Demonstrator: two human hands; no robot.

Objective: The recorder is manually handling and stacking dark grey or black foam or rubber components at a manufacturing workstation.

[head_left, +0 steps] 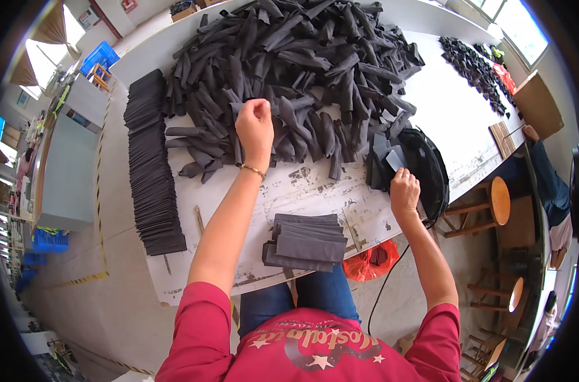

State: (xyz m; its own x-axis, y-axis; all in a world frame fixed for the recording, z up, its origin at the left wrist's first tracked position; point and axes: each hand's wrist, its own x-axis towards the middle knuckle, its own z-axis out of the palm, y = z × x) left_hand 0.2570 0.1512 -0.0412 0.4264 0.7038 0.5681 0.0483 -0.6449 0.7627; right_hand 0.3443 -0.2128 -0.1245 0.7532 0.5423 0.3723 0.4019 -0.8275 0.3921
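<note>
My left hand (256, 130) is raised over a big heap of dark grey fabric rolls (283, 51). Its fingers are curled closed, and what they hold, if anything, is hidden. Over to the right, my right hand (405, 194) pinches a thin, light grey flat piece (396, 158). That piece stands out against several dark flat fabric pieces (378, 167) beside a black round mesh-like object (435, 172). Directly in front of me lies a short stack of folded dark fabric pieces (307, 240), slightly fanned out.
A long, tight row of dark fabric pieces (150, 165) runs down the left of the white table (251, 197). A red plastic bag (371, 260) hangs below the front edge, near a black cord (386, 283). Stools (498, 200) and another person's arm (547, 165) are at right.
</note>
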